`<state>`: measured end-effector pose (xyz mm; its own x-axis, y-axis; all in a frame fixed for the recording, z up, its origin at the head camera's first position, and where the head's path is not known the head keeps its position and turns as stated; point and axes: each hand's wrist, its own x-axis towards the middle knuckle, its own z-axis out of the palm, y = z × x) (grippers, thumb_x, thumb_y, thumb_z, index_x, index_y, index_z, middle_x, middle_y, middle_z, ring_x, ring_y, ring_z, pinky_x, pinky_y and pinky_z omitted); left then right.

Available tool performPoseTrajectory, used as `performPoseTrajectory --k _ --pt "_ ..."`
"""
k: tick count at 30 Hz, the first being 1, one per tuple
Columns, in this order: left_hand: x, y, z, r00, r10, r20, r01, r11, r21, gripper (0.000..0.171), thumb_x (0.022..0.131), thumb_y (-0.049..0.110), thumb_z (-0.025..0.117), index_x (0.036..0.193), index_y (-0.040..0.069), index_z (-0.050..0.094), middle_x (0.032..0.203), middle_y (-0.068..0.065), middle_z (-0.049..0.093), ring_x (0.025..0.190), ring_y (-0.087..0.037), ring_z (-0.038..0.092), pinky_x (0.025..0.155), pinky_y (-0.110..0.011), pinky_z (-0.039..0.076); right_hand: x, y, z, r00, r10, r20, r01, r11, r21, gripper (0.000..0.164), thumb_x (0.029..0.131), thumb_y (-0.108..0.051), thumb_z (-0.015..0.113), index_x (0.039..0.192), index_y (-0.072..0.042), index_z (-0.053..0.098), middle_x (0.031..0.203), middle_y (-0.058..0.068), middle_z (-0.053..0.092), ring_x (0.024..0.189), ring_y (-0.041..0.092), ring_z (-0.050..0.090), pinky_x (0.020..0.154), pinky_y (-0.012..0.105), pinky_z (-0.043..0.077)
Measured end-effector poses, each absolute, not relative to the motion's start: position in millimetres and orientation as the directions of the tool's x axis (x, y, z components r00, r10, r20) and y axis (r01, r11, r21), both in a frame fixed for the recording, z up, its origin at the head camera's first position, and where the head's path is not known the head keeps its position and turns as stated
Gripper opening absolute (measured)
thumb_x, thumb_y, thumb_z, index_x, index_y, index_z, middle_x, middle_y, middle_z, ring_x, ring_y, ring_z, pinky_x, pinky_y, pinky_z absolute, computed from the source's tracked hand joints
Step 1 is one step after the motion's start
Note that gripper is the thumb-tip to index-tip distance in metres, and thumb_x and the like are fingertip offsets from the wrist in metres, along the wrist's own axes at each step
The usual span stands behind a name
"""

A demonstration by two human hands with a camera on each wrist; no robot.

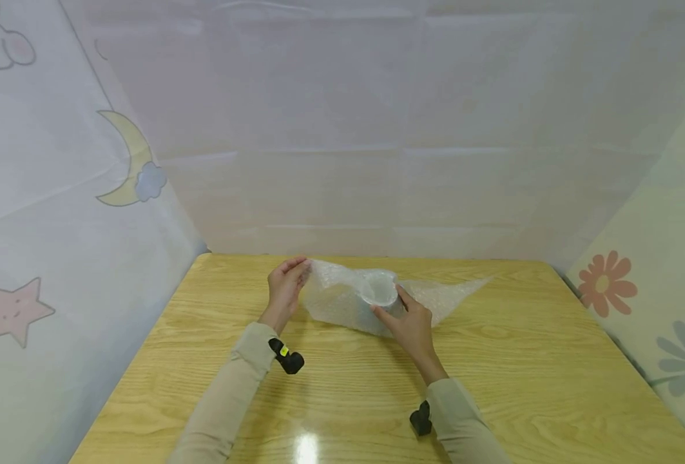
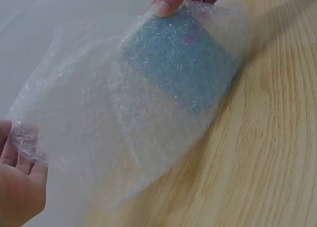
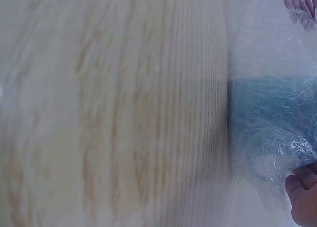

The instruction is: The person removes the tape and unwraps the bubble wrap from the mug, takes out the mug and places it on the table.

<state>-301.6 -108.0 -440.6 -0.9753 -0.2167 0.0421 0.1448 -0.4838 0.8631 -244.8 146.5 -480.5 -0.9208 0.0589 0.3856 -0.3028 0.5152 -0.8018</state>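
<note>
On the table (image 1: 330, 403), the left hand (image 1: 285, 288) pinches bubble wrap (image 1: 332, 304), the right hand (image 1: 413, 324) grips the cup (image 1: 381, 289): sides look covered, mouth open, one tail loose!

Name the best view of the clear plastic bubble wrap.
The head view: both ends of the bubble wrap show. The left wrist gives closer texture but misses one end; the right wrist crops it at frame edge.

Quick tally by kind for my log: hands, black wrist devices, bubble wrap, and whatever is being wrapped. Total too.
Hands: 2 (left hand, right hand)
Black wrist devices: 2 (one by the left sleeve, one by the right sleeve)
Bubble wrap: 1 visible piece
Blue container, seen through the wrap: 1
Total: 6
</note>
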Motion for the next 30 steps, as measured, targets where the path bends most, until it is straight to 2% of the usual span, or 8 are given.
performPoseTrajectory --k 7,11,17,20,23,30 --pt "-302 -107 -436 -0.962 -0.241 0.130 0.213 -0.360 0.909 0.030 0.088 -0.002 0.069 0.112 -0.016 0.060 0.091 -0.006 0.068 0.080 -0.010 0.062 0.078 -0.025 0.053 -246 147 -483 -0.918 0.057 0.392 -0.309 0.516 -0.799 0.084 0.078 -0.043 0.080 0.138 0.005 0.048 0.132 0.027 0.050 0.119 0.038 0.053 0.094 0.049 0.046" --pt "-303 -108 -432 -0.953 -0.247 0.178 0.249 -0.294 0.923 0.024 0.087 -0.004 0.067 0.109 -0.014 0.064 0.099 -0.013 0.069 0.080 -0.011 0.061 0.077 -0.025 0.052 -245 147 -483 -0.915 0.053 0.399 -0.316 0.520 -0.793 0.083 0.078 -0.042 0.081 0.138 0.005 0.048 0.132 0.027 0.050 0.118 0.039 0.053 0.093 0.049 0.047" --pt "-305 -110 -426 -0.944 -0.247 0.218 0.277 -0.237 0.931 0.023 0.088 -0.008 0.064 0.110 -0.014 0.064 0.114 -0.025 0.065 0.103 -0.027 0.063 0.083 -0.023 0.051 -245 146 -483 -0.914 0.055 0.402 -0.317 0.523 -0.791 0.083 0.078 -0.042 0.081 0.138 0.005 0.049 0.132 0.027 0.050 0.117 0.040 0.054 0.092 0.050 0.047" --pt "-304 -110 -422 -0.946 -0.235 0.224 0.272 -0.196 0.942 0.023 0.089 -0.008 0.063 0.112 -0.012 0.064 0.116 -0.023 0.064 0.111 -0.032 0.060 0.086 -0.023 0.050 -245 146 -484 -0.915 0.055 0.399 -0.314 0.525 -0.792 0.083 0.078 -0.043 0.080 0.138 0.005 0.049 0.132 0.027 0.050 0.117 0.040 0.054 0.093 0.050 0.047" --pt "-302 -110 -417 -0.947 -0.205 0.246 0.275 -0.130 0.953 0.024 0.091 -0.005 0.063 0.114 -0.009 0.066 0.116 -0.019 0.066 0.111 -0.030 0.060 0.088 -0.025 0.050 -246 147 -484 -0.915 0.054 0.399 -0.314 0.526 -0.791 0.084 0.078 -0.044 0.080 0.138 0.005 0.048 0.132 0.027 0.050 0.117 0.040 0.054 0.093 0.049 0.047" --pt "-300 -108 -408 -0.927 -0.074 0.367 0.349 0.182 0.919 0.023 0.092 0.002 0.065 0.114 -0.002 0.069 0.114 -0.013 0.068 0.110 -0.024 0.061 0.095 -0.035 0.048 -247 148 -486 -0.920 0.054 0.388 -0.302 0.534 -0.790 0.085 0.078 -0.044 0.080 0.140 0.004 0.048 0.133 0.026 0.050 0.117 0.040 0.054 0.093 0.050 0.047"
